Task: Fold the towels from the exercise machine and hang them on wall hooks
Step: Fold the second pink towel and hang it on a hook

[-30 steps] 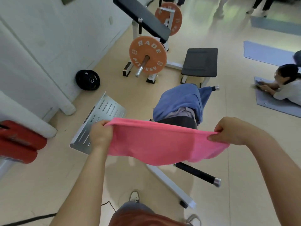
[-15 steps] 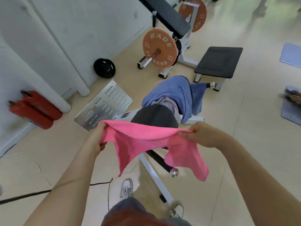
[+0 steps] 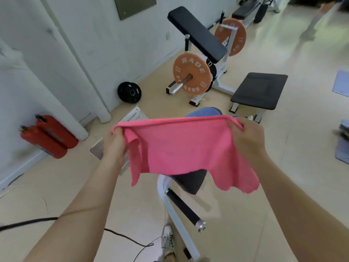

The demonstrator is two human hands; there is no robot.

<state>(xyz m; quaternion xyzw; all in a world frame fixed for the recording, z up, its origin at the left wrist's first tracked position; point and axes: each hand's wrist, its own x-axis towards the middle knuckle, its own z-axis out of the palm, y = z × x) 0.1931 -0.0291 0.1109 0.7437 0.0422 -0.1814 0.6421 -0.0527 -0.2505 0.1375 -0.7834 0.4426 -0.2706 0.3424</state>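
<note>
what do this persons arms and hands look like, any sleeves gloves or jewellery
The left arm and right arm are bare for as much of them as the head view shows, with no sleeve on either. The left hand and right hand wear no gloves. No watch, bracelet or ring can be seen.
</note>
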